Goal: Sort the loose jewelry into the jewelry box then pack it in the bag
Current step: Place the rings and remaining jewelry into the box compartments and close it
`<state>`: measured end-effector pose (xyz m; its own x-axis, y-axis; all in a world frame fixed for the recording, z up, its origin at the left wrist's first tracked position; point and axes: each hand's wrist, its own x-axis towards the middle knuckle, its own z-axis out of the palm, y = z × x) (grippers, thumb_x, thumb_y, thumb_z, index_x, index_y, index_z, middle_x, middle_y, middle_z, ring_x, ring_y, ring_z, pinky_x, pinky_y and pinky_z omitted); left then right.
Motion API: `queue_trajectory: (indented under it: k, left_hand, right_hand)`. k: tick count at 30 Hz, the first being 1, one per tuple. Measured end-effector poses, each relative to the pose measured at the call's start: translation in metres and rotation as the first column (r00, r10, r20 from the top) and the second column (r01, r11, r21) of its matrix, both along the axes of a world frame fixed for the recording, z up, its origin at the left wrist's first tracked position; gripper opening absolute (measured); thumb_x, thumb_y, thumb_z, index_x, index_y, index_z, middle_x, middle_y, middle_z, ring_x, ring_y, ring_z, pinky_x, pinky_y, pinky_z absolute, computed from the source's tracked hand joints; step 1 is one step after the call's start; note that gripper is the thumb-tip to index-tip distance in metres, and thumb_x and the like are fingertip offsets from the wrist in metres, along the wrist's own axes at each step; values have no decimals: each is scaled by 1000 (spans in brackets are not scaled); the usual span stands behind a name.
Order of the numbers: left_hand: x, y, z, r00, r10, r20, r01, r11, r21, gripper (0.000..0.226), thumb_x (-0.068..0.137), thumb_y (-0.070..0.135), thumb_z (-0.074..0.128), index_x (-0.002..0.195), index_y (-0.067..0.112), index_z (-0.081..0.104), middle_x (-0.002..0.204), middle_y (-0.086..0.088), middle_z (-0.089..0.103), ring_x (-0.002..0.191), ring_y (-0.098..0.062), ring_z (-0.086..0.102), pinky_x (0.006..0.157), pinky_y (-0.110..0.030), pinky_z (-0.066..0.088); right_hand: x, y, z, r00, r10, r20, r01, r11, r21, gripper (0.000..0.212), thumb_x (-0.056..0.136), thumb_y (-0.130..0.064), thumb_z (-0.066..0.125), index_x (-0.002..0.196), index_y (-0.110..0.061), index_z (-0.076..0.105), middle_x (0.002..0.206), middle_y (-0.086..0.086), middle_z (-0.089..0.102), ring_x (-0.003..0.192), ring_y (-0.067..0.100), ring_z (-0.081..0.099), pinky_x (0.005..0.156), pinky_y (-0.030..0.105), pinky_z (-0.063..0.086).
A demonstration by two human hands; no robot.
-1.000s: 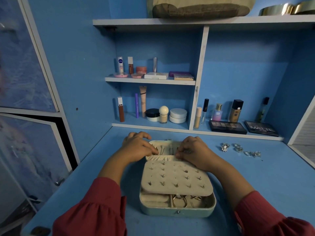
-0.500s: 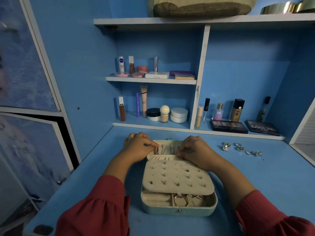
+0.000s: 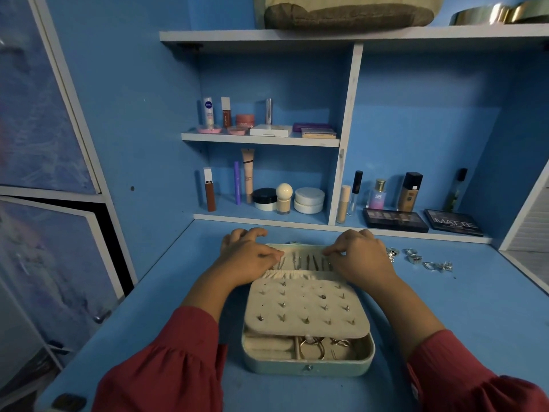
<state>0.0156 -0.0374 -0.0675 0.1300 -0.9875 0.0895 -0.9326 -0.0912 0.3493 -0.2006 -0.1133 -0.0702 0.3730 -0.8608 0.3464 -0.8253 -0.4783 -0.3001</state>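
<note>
The pale green jewelry box (image 3: 309, 365) lies open on the blue desk, its cream earring panel (image 3: 306, 307) studded with several earrings. Rings lie in the front compartment (image 3: 312, 347). Several thin chains (image 3: 306, 263) hang in the open lid behind. My left hand (image 3: 248, 258) holds the lid's left edge, thumb on the lining. With curled fingers, my right hand (image 3: 361, 258) pinches the top end of a chain at the lid's upper right. Loose silver rings (image 3: 416, 258) lie to the right. A khaki bag (image 3: 347, 11) sits on the top shelf.
Cosmetics bottles, jars and tubes fill the back shelves (image 3: 261, 138). Two dark eyeshadow palettes (image 3: 395, 220) lie on the low ledge at the right. A cupboard with blue panels (image 3: 44, 114) stands at the left. Gold hoops (image 3: 499, 13) rest on the top shelf.
Both hands have shifted a little toward the lid's far edge and slightly apart, baring more of the chains between them. The box has stayed in place.
</note>
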Motion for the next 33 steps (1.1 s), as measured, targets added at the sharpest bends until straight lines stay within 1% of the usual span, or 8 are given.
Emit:
queue_trajectory:
  k: [3,8,10,13,18,27,31,33]
  left_hand:
    - [0,-2,1,1000,6,20,-6,1000,10,35,96,53,40,121,42,62,151,16,27,137,-18,13,113,-39,7]
    - [-2,-8,1,999,11,50,-11,1000,-7,35,96,53,39,118,41,64,151,15,29,138,-17,14,116,-44,4]
    - [-4,-8,1,1000,19,23,-18,999,-42,34,95,53,42,114,40,67,150,14,30,137,-16,14,115,-41,5]
    - [-9,-7,2,999,-10,-35,7,997,-73,32,94,54,44,113,43,66,152,15,26,138,-16,9,115,-41,3]
    - [-18,-6,5,992,-92,-90,94,995,17,36,93,58,43,117,43,65,156,19,13,142,-14,-1,117,-48,-5]
    - [-16,-15,0,995,-68,-66,77,988,136,44,94,61,33,125,43,58,160,15,2,146,-18,-17,115,-51,-15]
    - [-16,-13,-3,991,-73,-109,83,992,93,45,94,60,33,125,41,59,159,15,3,146,-17,-14,117,-49,-11]
    - [-11,-9,-2,967,-90,-240,96,995,11,36,95,52,40,125,42,58,159,14,10,146,-16,-4,119,-44,-2]
  right_hand:
    - [0,-4,-4,1000,-26,-12,26,999,27,30,92,-36,46,96,-24,73,108,-10,58,93,11,33,79,30,23]
    - [-1,-4,-1,998,-29,-56,35,995,97,35,90,-40,39,99,-30,71,111,-9,54,95,11,32,81,33,21]
    - [-1,0,2,998,-17,-53,22,995,94,35,92,-38,37,103,-35,70,117,-9,53,100,13,34,83,33,23]
    - [0,6,6,996,45,-72,-38,995,95,37,96,-38,33,116,-49,62,130,-11,44,120,16,32,97,37,23]
    - [3,11,9,980,124,-158,-102,985,137,39,98,-44,27,122,-52,57,142,-12,34,128,14,25,103,38,18]
    - [5,10,11,955,113,-273,-47,970,237,41,98,-48,24,126,-49,53,151,-7,28,135,20,22,107,45,17]
    - [0,8,6,963,145,-228,-75,953,293,39,100,-44,24,126,-49,52,151,-6,28,137,23,21,108,47,17]
    - [-3,2,1,979,178,-102,-128,919,372,35,100,-43,30,127,-46,53,148,-5,32,137,23,24,110,45,20]
